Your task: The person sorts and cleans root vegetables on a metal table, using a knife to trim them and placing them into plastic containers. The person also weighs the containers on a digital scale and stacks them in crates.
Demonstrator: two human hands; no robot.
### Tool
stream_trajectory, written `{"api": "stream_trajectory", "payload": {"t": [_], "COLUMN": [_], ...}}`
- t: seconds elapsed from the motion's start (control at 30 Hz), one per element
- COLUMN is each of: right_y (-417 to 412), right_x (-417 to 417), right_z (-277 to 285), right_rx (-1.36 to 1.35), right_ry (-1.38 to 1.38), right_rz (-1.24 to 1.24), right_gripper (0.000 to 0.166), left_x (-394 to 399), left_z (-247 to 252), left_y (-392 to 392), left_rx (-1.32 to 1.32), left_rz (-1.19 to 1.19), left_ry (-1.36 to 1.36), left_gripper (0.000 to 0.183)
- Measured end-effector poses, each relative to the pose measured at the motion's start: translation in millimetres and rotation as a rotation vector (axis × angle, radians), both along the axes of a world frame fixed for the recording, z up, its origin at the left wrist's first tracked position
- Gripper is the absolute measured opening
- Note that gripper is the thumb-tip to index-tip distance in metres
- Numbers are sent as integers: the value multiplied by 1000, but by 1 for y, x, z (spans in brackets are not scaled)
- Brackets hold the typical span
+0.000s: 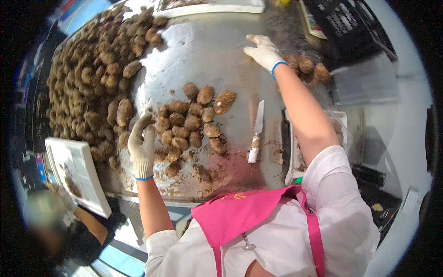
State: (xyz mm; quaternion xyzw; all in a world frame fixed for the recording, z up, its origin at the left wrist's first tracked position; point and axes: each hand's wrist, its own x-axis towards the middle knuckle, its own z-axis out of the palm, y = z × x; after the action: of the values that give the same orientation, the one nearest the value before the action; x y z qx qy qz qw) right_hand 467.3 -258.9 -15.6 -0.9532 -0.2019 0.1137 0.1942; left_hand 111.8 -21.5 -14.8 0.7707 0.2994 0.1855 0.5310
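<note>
My left hand point(142, 149), in a cream knit glove with blue cuff edging, is beside the left edge of a cluster of small brown taro-like tubers point(192, 123). Its thumb and fingers stand apart, the fingertips dirty, and I see nothing held. Farther out over the metal table point(214, 45), my gloved right hand point(263, 52) has its fingers apart and nothing visible in them. Near its wrist, clear plastic covers several more tubers point(306, 65). A knife point(256, 133) with a partly white handle lies right of the cluster, blade pointing away from me.
A large heap of tubers point(90, 76) covers the table's left side. White trays stand at the far edge point(211, 11) and by my right arm point(294, 155). At lower left, another person's gloved hand point(67, 200) is at a white foam box point(78, 173). A black crate point(342, 20) stands far right.
</note>
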Motion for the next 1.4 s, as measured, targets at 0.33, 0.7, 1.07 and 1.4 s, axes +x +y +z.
{"api": "stream_trajectory", "payload": {"t": [0.33, 0.7, 1.07, 1.4], "right_y": [-5, -47, -127, -149], "right_x": [-71, -232, -296, -324], "right_z": [-41, -48, -11, 0], "right_rx": [97, 974, 893, 937], "right_ry": [218, 880, 806, 780], "right_rz": [-144, -311, -256, -303], "right_gripper": [50, 53, 35, 34], "left_x": [-80, -26, 39, 25], "left_z": [-27, -19, -29, -30], "left_y": [-16, -50, -74, -24], "left_rx": [42, 606, 930, 772], "left_rz": [374, -69, -306, -29], "left_ry": [4, 108, 405, 199], "left_gripper": [20, 26, 32, 18]}}
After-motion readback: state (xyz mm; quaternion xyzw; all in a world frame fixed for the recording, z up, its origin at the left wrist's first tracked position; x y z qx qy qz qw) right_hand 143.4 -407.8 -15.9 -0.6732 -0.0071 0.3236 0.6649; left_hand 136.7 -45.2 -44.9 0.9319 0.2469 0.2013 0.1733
